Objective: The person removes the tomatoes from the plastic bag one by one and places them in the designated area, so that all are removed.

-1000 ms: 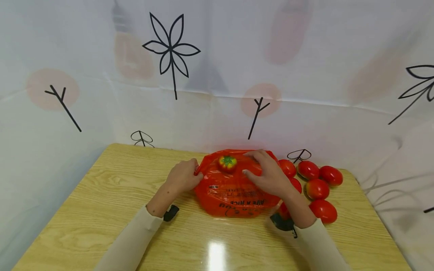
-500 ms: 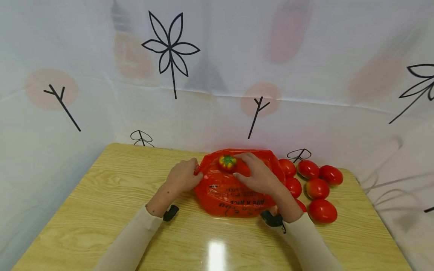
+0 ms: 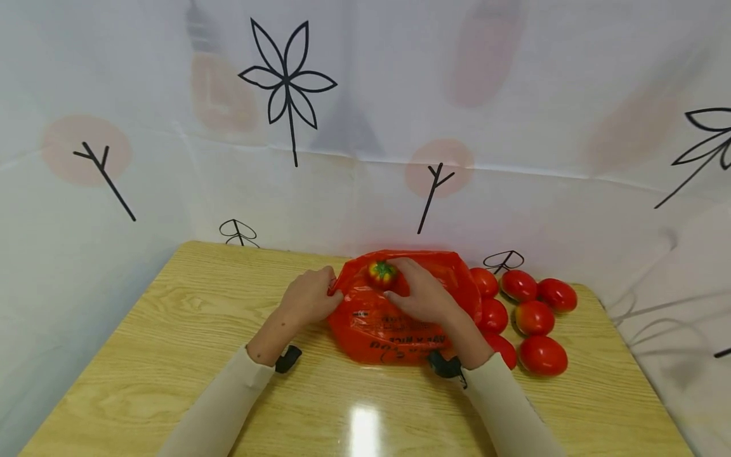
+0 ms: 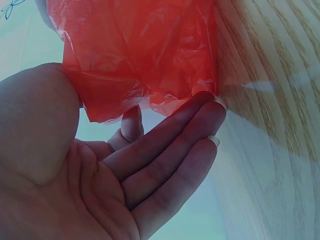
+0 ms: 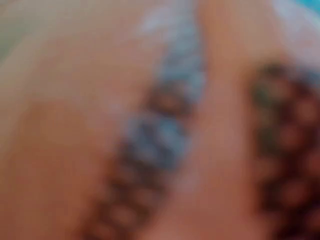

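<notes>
A red plastic bag (image 3: pixel 365 343) with dark printing lies on the table in the head view. On it rests a small red tomato (image 3: pixel 381 274) with a yellow-green top. At the bag's left edge, my left hand (image 3: pixel 307 297) pinches the plastic; in the left wrist view the bag (image 4: pixel 145 45) hangs at the thumb and forefinger, with the other fingers stretched out. My right hand (image 3: pixel 419 293) is over the bag, thumb and fingers spread apart, fingertips right at the tomato's right side. The right wrist view is a close blur of skin tones and dark patterned patches.
Several red tomatoes (image 3: pixel 533 317) lie grouped right of the bag, some partly behind the right forearm. The wooden table (image 3: pixel 188 317) runs back to a white patterned cloth (image 3: pixel 365 114). Dark straps (image 3: pixel 288 359) show at both wrists.
My right hand has moved left across the bag, from the bag's right part to the tomato's side. The left hand, bag and tomato have stayed about where they were.
</notes>
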The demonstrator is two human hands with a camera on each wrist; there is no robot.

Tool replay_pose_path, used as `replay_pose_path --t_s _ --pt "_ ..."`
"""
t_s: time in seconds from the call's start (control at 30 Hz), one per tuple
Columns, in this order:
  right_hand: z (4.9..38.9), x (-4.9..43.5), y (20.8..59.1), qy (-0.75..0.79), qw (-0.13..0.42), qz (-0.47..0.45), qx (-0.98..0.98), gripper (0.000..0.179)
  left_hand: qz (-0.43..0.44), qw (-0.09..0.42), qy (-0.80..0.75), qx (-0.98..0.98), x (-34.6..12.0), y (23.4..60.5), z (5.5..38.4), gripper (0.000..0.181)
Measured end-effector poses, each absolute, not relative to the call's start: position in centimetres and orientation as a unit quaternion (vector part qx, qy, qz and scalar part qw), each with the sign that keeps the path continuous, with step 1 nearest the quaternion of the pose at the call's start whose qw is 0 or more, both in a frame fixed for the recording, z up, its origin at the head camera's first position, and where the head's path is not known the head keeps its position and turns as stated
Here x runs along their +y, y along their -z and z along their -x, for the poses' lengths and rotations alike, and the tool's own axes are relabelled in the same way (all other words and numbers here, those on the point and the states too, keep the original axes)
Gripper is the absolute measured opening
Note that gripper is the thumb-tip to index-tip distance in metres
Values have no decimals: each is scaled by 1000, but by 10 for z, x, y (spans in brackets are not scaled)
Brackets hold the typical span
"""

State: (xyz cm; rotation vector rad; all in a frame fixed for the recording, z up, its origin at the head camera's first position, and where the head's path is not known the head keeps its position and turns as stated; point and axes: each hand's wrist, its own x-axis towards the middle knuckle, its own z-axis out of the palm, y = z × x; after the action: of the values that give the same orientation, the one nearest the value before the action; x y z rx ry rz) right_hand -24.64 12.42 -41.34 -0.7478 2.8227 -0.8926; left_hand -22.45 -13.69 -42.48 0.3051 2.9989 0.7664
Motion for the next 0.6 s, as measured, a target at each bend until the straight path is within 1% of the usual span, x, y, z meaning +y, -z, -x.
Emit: replay_pose_path --t_s 0.27,0.47,0.6 --pt "249 119 421 281 21 256 925 65 -102 16 -244 964 -137 427 225 17" --pt "249 115 427 266 15 267 926 61 -101 18 -242 965 -137 427 225 17" --pt "249 113 431 256 12 272 928 62 -102 18 -243 965 -137 427 225 17"
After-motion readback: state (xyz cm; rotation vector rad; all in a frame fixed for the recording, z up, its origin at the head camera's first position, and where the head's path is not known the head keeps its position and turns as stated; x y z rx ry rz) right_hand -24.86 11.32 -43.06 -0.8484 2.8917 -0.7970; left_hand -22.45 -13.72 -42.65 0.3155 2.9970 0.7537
